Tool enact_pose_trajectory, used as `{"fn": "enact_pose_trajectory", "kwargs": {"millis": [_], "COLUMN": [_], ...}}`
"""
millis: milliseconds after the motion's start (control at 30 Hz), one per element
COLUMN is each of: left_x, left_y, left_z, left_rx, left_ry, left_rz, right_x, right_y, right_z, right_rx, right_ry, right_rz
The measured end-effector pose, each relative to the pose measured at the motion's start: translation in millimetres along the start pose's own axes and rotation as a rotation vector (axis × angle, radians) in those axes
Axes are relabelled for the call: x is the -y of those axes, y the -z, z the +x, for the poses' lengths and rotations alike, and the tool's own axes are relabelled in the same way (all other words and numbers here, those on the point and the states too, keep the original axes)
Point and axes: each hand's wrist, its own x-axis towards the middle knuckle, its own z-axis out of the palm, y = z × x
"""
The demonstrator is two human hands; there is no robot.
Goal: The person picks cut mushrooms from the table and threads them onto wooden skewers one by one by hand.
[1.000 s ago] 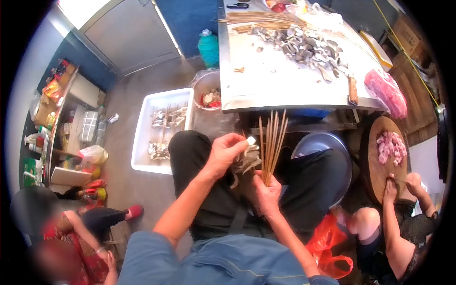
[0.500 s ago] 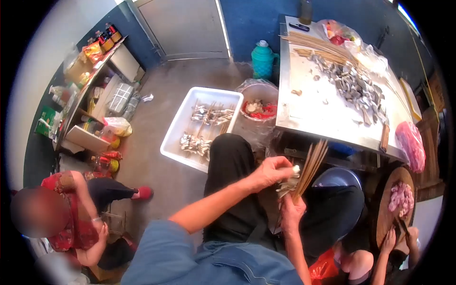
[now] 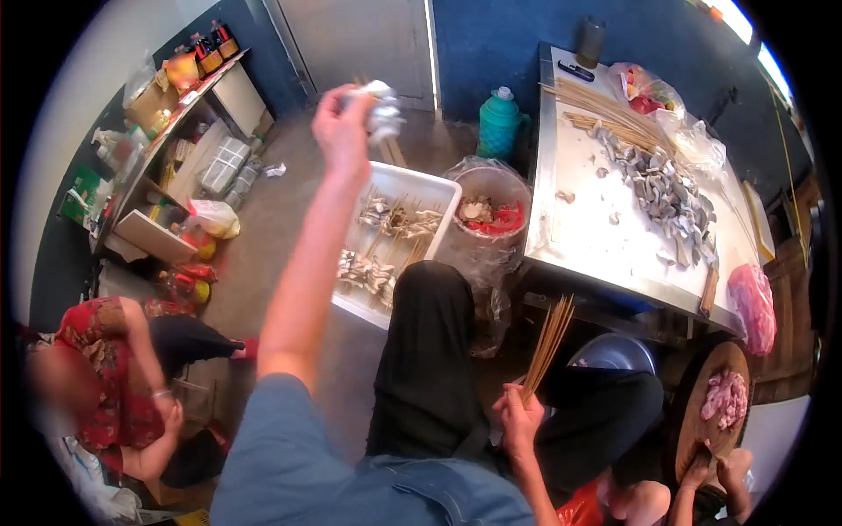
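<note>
My left hand [image 3: 344, 131] is raised above the far end of a white plastic tray [image 3: 355, 311], closed around skewers of grey-white pieces [image 3: 384, 112] that look like sliced mushroom. The pieces are blurred, and their sticks point down toward the tray. Inside the tray lie several filled skewers [image 3: 368, 272] in two groups. Low in front of me, my right hand [image 3: 519, 419] grips a bundle of bare bamboo skewers [image 3: 551, 342], which stand up out of the fist.
A white-topped table [image 3: 579, 237] at right carries loose grey pieces [image 3: 662, 197], more bamboo sticks [image 3: 605, 103] and a knife [image 3: 709, 289]. Beside it stand a lined bucket [image 3: 491, 188] and teal flask [image 3: 500, 127]. A co-worker's hands [image 3: 715, 469] work at a round board [image 3: 693, 412]; another person [image 3: 114, 377] sits left.
My left hand has swung up and left from the bundle to above the tray, carrying the filled skewers. My right hand has dropped slightly, still holding the bare sticks.
</note>
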Motion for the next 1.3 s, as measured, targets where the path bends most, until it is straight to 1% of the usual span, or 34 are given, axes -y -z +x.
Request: {"fn": "enact_pose_trajectory", "kwargs": {"millis": [33,67,133,167,200,233,267,300,333,367,467,533,567,633,667,700,767,800,867,900,967,1000,1067,1100,1133,1233,1267,1300], "left_x": [-3,1,25,53,85,113,114,144,183,193,226,235,238,235,241,237,226,223,213,209,206,216,250,254,252,237,226,226], "left_y": [8,19,44,59,77,95,91,103,119,119,121,119,119,116,120,118,117,118,121,124,130,139,159,161,160,156,149,148], "left_z": [17,28,44,51,53,53,36,33,30,23,5,-6,-9,-16,-20,-23,-27,-31,-40,-45,-58,-66,-74,-72,-68,-66,-70,-70], "left_rx": [-0.05,-0.053,0.152,0.201,0.308,0.41,0.468,0.524,0.574,0.577,0.565,0.643,0.644,0.625,0.596,0.601,0.426,0.429,0.36,0.365,0.471,0.481,0.489,0.468,0.463,0.577,0.555,0.51], "left_ry": [-0.011,-0.007,0.173,0.177,0.226,0.289,0.435,0.545,0.527,0.568,0.645,0.612,0.617,0.361,-0.044,-0.04,-0.139,-0.138,-0.188,-0.192,0.026,0.025,0.16,0.232,0.304,0.386,0.292,0.319], "left_rz": [0.022,0.02,0.271,0.417,0.42,0.597,0.677,0.722,0.649,0.728,0.667,0.679,0.676,0.99,1.181,1.183,1.221,1.221,1.286,1.285,1.105,1.1,0.987,0.914,0.837,0.938,0.994,0.934], "right_x": [3,2,2,2,0,-3,-5,-6,-8,-10,-10,-13,-15,-12,-10,-10,-11,-12,-14,-15,-16,-15,-11,-11,-14,-21,-21,-20], "right_y": [-2,-1,0,-2,-4,-5,-5,-5,-4,-4,-9,-7,-7,-9,-11,-12,-13,-12,-10,-10,-8,-8,-11,-11,-10,-5,-5,-5], "right_z": [0,2,6,8,9,9,10,11,11,11,14,18,20,20,21,22,22,21,22,22,21,20,19,19,19,18,16,16], "right_rx": [-0.024,-0.02,-0.012,-0.008,-0.004,-0.003,0.014,0.03,0.024,0.024,0.013,0.004,0.0,-0.006,-0.008,-0.011,0.019,0.017,0.027,0.024,0.029,0.02,0.045,0.021,0.06,0.079,0.084,0.092], "right_ry": [-0.01,-0.01,-0.013,-0.046,-0.08,-0.083,-0.1,-0.117,-0.12,-0.138,-0.176,-0.187,-0.194,-0.201,-0.203,-0.208,-0.199,-0.2,-0.21,-0.208,-0.203,-0.202,-0.211,-0.196,-0.205,-0.214,-0.182,-0.155], "right_rz": [-0.016,-0.024,-0.035,-0.048,-0.06,-0.061,-0.083,-0.106,-0.113,-0.118,-0.151,-0.136,-0.112,-0.118,-0.122,-0.119,-0.131,-0.129,-0.112,-0.107,-0.111,-0.107,-0.094,-0.082,-0.07,-0.074,-0.127,-0.181]}}
